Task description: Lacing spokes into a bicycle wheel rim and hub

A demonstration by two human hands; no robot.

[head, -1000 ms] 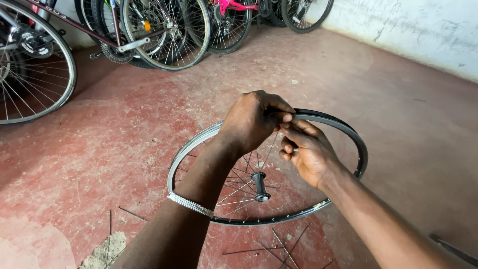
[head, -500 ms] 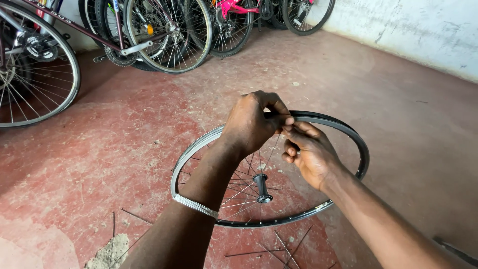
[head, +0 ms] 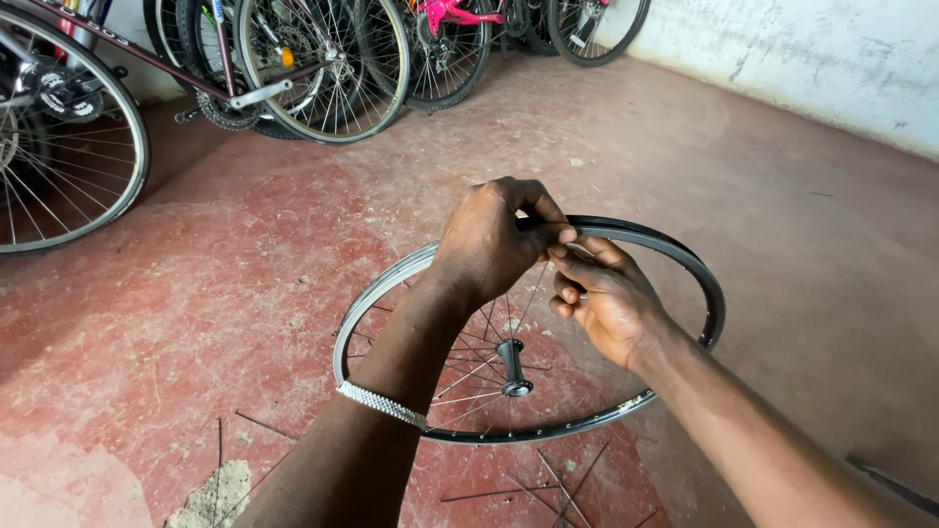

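Nothing has really changed since a second ago: my left hand and right hand stay pinched together on a thin spoke at frame centre. The bare wheel rim lies on the red floor beneath them, hub upright, so lacing is still mid-step.

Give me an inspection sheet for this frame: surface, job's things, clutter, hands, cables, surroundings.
Surface: red floor, worn, with a broken patch at the lower left.
Job's things: rim lying flat on the floor; hub upright in its middle; only some spokes fitted.
Clutter: loose spokes on the floor near the rim.
Hands: left hand and right hand meet over the rim, fingers pinched together; what they pinch is too small to tell.
Cables: nothing seen.
Surroundings: bicycles parked along the back; pale wall at right.
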